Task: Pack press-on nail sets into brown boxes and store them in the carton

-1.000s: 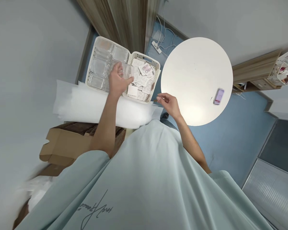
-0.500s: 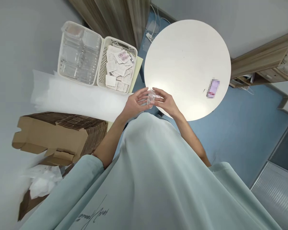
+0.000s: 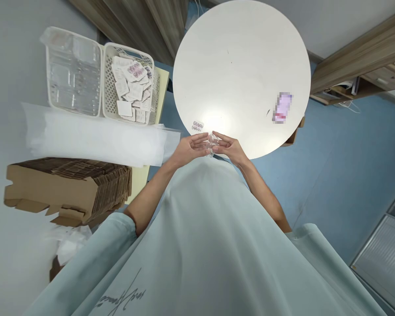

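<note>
Head view: our hands meet over the near edge of the round desk (image 3: 243,66).
Our left hand (image 3: 191,148) and right hand (image 3: 228,148) both pinch a small clear plastic piece (image 3: 212,141) between them, near a blister card (image 3: 197,126).

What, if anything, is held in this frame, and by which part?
A small clear plastic piece is held between the left hand and right hand, fingertips at its opposite sides. Which part exactly cannot be told.
</note>
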`<move>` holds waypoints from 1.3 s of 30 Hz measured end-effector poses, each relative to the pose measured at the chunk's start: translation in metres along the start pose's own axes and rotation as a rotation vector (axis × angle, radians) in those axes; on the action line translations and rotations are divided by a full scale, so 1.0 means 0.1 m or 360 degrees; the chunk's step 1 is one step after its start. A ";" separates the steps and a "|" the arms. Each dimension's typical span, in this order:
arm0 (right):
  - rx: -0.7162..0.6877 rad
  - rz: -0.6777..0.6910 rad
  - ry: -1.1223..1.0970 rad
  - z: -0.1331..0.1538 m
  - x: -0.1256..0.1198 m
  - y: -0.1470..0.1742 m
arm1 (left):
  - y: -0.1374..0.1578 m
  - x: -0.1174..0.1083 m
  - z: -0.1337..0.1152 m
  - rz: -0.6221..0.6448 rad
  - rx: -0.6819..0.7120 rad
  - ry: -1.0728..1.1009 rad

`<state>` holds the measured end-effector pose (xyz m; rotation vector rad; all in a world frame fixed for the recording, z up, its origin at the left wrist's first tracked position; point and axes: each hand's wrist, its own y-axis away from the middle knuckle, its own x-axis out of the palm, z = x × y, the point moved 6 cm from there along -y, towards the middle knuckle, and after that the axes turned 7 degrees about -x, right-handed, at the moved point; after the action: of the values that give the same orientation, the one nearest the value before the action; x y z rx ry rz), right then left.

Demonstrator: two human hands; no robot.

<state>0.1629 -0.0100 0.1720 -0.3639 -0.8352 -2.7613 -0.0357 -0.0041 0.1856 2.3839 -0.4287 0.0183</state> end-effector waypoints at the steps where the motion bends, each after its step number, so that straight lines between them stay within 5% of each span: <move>1: -0.0004 0.0006 0.0000 0.04 -0.04 0.02 | -0.03 0.02 -0.03 0.0028 0.0005 0.0024; 10: -0.0131 0.0155 0.0034 0.32 -0.22 0.09 | -0.12 -0.06 -0.30 0.0297 0.0068 0.0434; 17: -0.0242 0.0107 0.0123 0.29 -0.24 0.01 | -0.18 -0.31 -0.19 0.0066 -0.0036 0.0701; 28: -0.0258 0.0055 0.0257 -0.17 0.33 -0.32 | -0.10 -0.63 0.22 -0.0382 -0.0190 0.0873; 33: -0.0311 -0.0225 0.0746 -0.35 0.27 -0.71 | 0.07 -1.04 0.36 -0.0600 -0.0201 0.0887; 39: -0.0003 -0.0359 0.1646 -0.75 0.04 -1.45 | 0.38 -1.42 0.45 -0.0682 -0.0184 0.0896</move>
<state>0.1043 0.0644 0.0389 1.1228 -0.5813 -2.5663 -0.1859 -0.0175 0.1576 2.1859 0.3361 0.4421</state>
